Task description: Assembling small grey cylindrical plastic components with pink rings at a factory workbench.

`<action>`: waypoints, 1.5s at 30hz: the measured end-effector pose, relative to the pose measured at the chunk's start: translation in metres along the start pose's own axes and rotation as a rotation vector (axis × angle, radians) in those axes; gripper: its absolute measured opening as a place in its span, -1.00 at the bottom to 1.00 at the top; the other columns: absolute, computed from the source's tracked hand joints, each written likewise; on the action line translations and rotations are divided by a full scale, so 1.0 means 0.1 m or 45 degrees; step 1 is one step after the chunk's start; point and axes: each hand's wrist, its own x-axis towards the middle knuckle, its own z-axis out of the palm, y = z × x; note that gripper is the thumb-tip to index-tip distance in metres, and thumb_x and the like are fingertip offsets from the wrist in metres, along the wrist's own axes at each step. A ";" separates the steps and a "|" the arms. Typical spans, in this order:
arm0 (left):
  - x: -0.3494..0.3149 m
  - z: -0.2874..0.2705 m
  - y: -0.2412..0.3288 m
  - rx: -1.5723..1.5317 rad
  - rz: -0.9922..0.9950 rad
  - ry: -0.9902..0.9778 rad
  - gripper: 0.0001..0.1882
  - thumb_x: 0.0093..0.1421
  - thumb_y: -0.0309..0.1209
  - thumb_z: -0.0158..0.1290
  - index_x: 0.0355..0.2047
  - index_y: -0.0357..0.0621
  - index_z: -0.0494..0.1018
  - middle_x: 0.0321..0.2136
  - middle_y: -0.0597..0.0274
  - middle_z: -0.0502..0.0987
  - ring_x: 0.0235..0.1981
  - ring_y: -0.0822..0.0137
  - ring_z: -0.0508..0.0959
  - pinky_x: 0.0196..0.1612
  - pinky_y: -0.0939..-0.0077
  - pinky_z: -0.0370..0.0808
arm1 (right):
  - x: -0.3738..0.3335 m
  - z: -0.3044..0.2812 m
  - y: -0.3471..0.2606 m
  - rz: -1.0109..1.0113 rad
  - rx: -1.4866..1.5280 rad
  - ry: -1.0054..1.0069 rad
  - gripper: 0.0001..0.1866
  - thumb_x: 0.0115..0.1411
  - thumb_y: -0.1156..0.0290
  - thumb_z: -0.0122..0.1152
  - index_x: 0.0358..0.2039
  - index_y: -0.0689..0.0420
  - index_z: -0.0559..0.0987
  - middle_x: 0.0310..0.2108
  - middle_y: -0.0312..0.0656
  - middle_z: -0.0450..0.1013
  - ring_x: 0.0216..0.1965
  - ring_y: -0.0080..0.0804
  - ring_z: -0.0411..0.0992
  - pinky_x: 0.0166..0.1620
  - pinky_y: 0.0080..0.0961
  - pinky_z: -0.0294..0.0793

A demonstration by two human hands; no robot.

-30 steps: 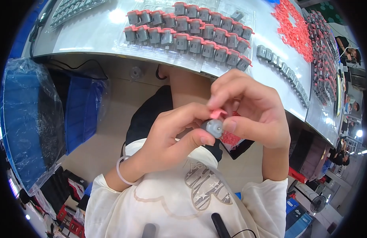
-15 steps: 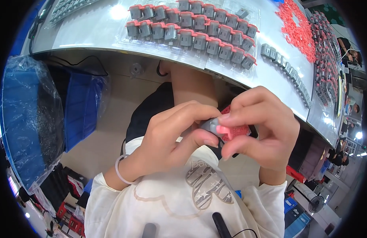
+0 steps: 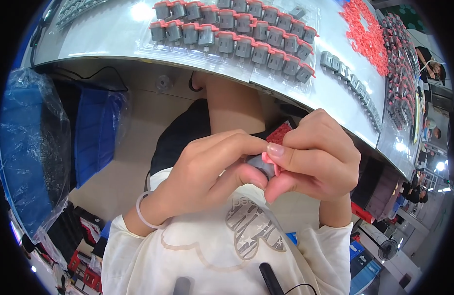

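Observation:
In front of my chest, my left hand [image 3: 222, 164] grips a small grey motor [image 3: 259, 162] between thumb and fingers. A pink plastic clip [image 3: 271, 163] sits against the motor's right end, partly hidden by fingertips. My right hand [image 3: 318, 160] pinches this clip, its thumb on top and a finger below. Both hands nearly meet around the two parts. Whether the clip is fully seated, I cannot tell. On the table beyond, several grey motors [image 3: 226, 44] with pink clips stand in rows in a clear plastic tray [image 3: 187, 53].
A line of grey motors [image 3: 354, 81] without clips runs along the table's right part, beside a heap of loose pink clips [image 3: 359, 32]. Farther right lie many clipped motors [image 3: 399, 73]. Blue bins [image 3: 25, 147] with plastic film stand at left. The table edge [image 3: 237, 78] curves past my knees.
My right hand has moved left and its thumb and finger have closed in on the clip, which now lies nearer the motor. The whole view has shifted slightly.

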 end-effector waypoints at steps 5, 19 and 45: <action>0.02 -0.01 0.03 0.026 -0.066 -0.028 -0.68 -0.07 -0.47 0.21 -0.28 -0.29 0.44 -0.48 0.10 0.49 -0.52 0.22 0.51 -0.48 0.48 0.41 | -0.02 0.02 0.03 -0.065 -0.075 -0.010 -0.57 -0.22 0.10 0.34 -0.42 0.19 0.58 -0.57 -0.27 0.42 -0.58 -0.46 0.30 -0.55 -0.60 0.22; 0.00 0.14 0.07 0.011 -0.056 0.018 -0.74 -0.08 -0.52 0.20 -0.35 -0.32 0.43 -0.53 0.07 0.49 -0.53 0.15 0.51 -0.46 0.43 0.44 | -0.06 -0.11 0.00 0.038 0.001 -0.108 -0.67 -0.27 0.27 0.36 -0.45 0.18 0.62 -0.58 -0.29 0.44 -0.57 -0.44 0.30 -0.54 -0.61 0.23; -0.05 -0.26 -0.09 -0.766 -0.538 0.167 -0.56 0.11 -0.48 0.13 -0.03 -0.27 0.25 -0.31 0.24 0.46 -0.34 0.51 0.46 -0.22 0.65 0.41 | 0.71 -0.15 0.25 0.378 0.212 -0.430 -0.77 -0.20 0.52 0.38 -0.46 0.20 0.54 -0.44 -0.18 0.47 -0.41 -0.43 0.44 -0.32 -0.59 0.41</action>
